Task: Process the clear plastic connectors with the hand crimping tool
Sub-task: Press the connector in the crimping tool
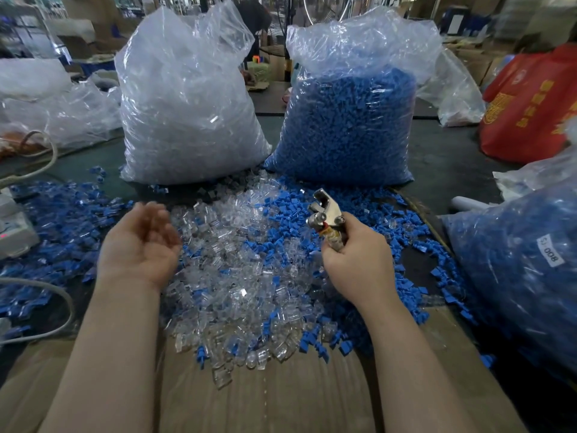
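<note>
Right now my right hand grips the handles of the silver metal hand crimping tool, its jaws raised and nothing visibly between them. My left hand hovers palm up, fingers relaxed and empty, beside the loose heap of clear plastic connectors mixed with small blue plastic caps. I judge we're between pieces: next, pick one connector and seat it in the jaws.
</note>
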A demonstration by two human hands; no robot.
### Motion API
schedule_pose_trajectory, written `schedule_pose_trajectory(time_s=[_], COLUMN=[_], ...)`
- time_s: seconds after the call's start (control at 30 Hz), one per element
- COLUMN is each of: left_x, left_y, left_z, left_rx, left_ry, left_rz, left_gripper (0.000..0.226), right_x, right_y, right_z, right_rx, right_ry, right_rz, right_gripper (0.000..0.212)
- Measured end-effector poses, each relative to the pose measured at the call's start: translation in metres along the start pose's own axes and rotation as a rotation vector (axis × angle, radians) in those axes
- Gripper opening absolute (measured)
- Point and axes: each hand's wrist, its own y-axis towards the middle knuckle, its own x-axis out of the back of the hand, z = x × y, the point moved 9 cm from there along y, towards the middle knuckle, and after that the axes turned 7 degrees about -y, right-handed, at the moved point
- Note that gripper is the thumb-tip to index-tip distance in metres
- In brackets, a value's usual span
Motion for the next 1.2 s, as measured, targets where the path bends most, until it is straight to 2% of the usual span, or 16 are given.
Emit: schedule_pose_trajectory(time_s=[0.07,0.17,0.27,0.4,0.5,0.6,0.7,0.83,0.97,1.2], left_x=[-0.020,-0.055,-0.069,-0.074,-0.071,-0.069,-0.068,-0.068,-0.064,-0.068], left_y=[-0.015,-0.036,-0.047,-0.049,-0.046,-0.044,-0.042,-0.040,-0.036,-0.039], left_z=[0.005,0.032,0.062,0.078,0.084,0.090,0.088,0.089,0.098,0.095], left_rx=[-0.089,-0.270,-0.412,-0.622,-0.629,-0.580,-0.579,-0.597,-0.540,-0.577], left_ry=[0.417,1.084,1.530,1.954,2.068,2.124,2.102,2.113,2.195,2.128], left_rz=[0.050,0.259,0.372,0.349,0.337,0.361,0.352,0.366,0.427,0.432], left_gripper=[0.008,0.006,0.008,0.008,0.019,0.029,0.025,0.021,0.033,0.022], right_x=[-0.001,-0.001,0.000,0.000,0.000,0.001,0.002,0.002,0.001,0.000], right_y=[0.000,0.000,-0.001,-0.002,-0.002,-0.003,-0.004,-0.004,-0.004,-0.005], right_z=[0.000,0.000,0.001,0.001,0.003,0.005,0.007,0.009,0.009,0.010], right_rx=[-0.005,0.000,0.005,0.009,0.010,0.007,0.010,0.009,0.010,0.026], right_ry=[-0.011,-0.023,-0.019,-0.022,-0.030,-0.029,-0.017,-0.025,-0.022,-0.024], right_rz=[0.003,0.002,-0.006,-0.004,-0.008,-0.001,0.000,0.008,0.018,0.011], right_gripper=[0.008,0.002,0.003,0.007,0.021,0.026,0.030,0.031,0.032,0.021])
